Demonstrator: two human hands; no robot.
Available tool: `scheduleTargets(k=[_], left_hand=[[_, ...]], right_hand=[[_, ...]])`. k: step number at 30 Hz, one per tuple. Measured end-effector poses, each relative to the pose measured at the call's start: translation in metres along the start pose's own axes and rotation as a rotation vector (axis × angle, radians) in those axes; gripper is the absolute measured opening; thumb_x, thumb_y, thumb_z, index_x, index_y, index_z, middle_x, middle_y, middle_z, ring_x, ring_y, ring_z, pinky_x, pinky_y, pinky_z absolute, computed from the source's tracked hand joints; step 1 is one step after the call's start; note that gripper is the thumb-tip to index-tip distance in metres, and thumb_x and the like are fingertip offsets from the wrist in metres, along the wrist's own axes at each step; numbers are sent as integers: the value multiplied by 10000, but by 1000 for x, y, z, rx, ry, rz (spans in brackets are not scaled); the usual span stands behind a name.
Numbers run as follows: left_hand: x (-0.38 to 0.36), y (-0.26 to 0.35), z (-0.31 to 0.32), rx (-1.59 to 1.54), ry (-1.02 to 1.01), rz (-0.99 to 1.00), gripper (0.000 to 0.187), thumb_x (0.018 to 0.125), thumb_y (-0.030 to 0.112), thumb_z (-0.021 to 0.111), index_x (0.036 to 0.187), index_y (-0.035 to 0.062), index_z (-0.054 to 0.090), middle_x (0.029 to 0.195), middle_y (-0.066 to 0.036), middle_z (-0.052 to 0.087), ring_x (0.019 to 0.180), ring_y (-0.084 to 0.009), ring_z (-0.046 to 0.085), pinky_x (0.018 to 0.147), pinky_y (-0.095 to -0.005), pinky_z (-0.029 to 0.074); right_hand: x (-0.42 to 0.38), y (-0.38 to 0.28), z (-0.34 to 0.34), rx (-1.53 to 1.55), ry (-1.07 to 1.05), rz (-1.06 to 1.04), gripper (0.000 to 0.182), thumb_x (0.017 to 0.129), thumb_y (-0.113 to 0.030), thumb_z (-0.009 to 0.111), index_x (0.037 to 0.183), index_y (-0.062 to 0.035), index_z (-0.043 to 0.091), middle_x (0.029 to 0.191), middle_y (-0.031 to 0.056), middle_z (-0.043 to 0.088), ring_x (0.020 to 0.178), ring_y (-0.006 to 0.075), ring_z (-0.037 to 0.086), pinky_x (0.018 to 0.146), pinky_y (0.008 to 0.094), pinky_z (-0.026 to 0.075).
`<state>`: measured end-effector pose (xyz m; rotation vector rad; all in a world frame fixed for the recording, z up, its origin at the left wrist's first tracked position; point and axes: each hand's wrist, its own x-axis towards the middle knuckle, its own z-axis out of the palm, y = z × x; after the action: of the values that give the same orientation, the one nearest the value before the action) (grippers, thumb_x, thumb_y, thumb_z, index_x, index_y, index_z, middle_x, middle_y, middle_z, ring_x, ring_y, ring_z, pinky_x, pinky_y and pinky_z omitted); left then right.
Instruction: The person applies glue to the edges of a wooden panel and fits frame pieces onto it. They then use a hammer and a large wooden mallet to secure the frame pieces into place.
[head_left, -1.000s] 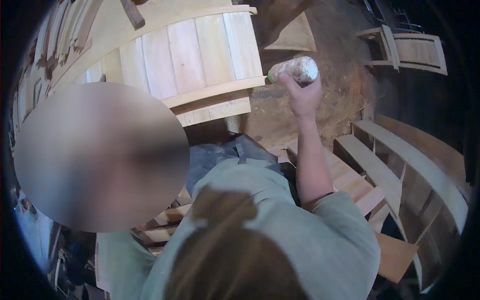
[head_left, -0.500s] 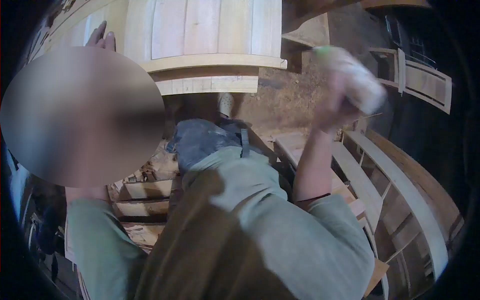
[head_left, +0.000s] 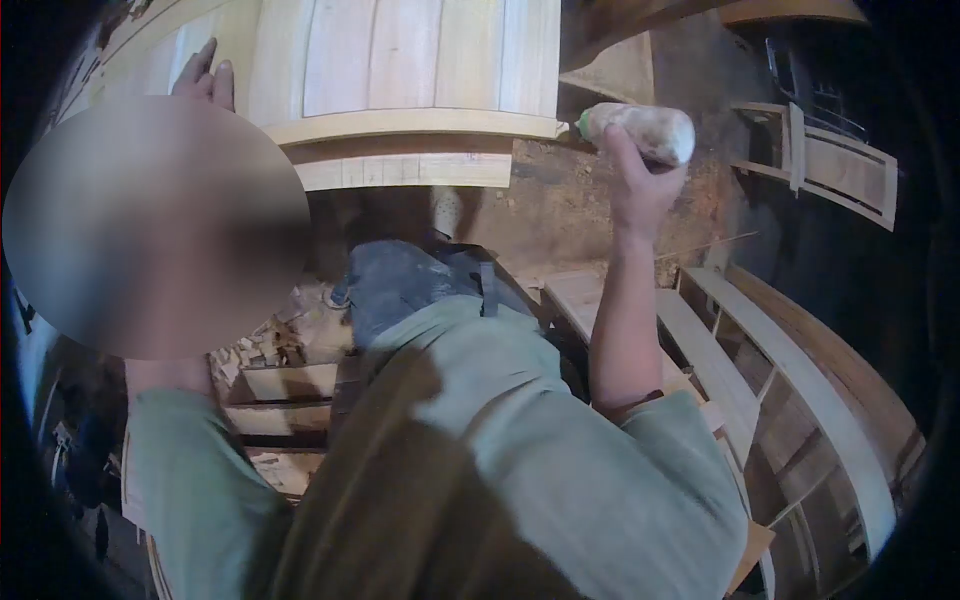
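My right hand (head_left: 643, 185) is wrapped round a whitish squeeze bottle (head_left: 648, 132) with a green cap. The bottle lies nearly level, its cap pointing left toward the front corner of a pale wooden panel (head_left: 405, 60). This panel is made of several boards side by side, with a wooden strip (head_left: 400, 123) along its near edge. On the panel's left part, the fingers of my left hand (head_left: 208, 82) are stretched out and slightly apart. A blurred round patch hides the rest of that hand and the wrist.
Wooden frames (head_left: 780, 350) stand close by at the right, and another small frame (head_left: 845, 165) is farther off. Wood scraps (head_left: 270, 345) and stacked boards (head_left: 290, 383) lie at the lower left. The floor (head_left: 560, 200) is brown and dusty.
The squeeze bottle has swung from a steep tilt to nearly level, its cap now lower and farther left. My right hand has moved left with it. My left fingers stay on the panel.
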<state>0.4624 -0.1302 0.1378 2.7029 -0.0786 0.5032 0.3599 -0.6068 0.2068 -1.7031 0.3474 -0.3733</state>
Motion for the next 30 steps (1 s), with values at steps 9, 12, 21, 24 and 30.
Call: scheduleTargets(k=[9, 12, 21, 24, 30], left_hand=[[2, -7, 5, 4, 31, 12, 461, 976, 342, 481, 918, -62, 693, 1377, -127, 553, 1220, -330, 546, 1050, -361, 404], [1, -10, 6, 7, 18, 13, 434, 986, 342, 462, 1070, -35, 659, 1393, -118, 543, 1248, -319, 529, 1062, -360, 389], [3, -4, 1, 17, -27, -34, 474, 991, 347, 450, 1336, 40, 556, 1393, -151, 538, 1256, -303, 530, 1054, -341, 388], [-1, 4, -3, -68, -71, -147, 488, 987, 353, 452, 1357, 47, 540, 1392, -154, 539, 1242, -315, 536, 1060, -341, 381], [7, -13, 0, 78, -19, -13, 481, 988, 349, 446, 1344, 42, 548, 1382, -159, 543, 1226, -328, 541, 1064, -352, 382]], right_hand=[[-1, 20, 9, -56, 83, -93, 512, 767, -50, 802, 1189, 25, 523, 1118, 105, 606, 1000, 170, 613, 872, 311, 513], [-4, 19, 13, -110, 125, -109, 525, 765, -37, 802, 1202, 24, 519, 1125, 104, 604, 1021, 173, 606, 870, 305, 513], [2, -41, -1, -95, 300, -420, 562, 742, -90, 822, 1212, 7, 531, 1149, 100, 597, 1024, 180, 593, 918, 359, 491], [-6, -56, 4, 154, 253, -389, 570, 729, -101, 834, 1207, -2, 539, 1131, 97, 608, 996, 181, 596, 921, 362, 475], [-5, -40, 4, -55, 90, -454, 463, 728, -116, 835, 1105, 12, 600, 1086, 116, 652, 956, 212, 648, 842, 356, 534]])
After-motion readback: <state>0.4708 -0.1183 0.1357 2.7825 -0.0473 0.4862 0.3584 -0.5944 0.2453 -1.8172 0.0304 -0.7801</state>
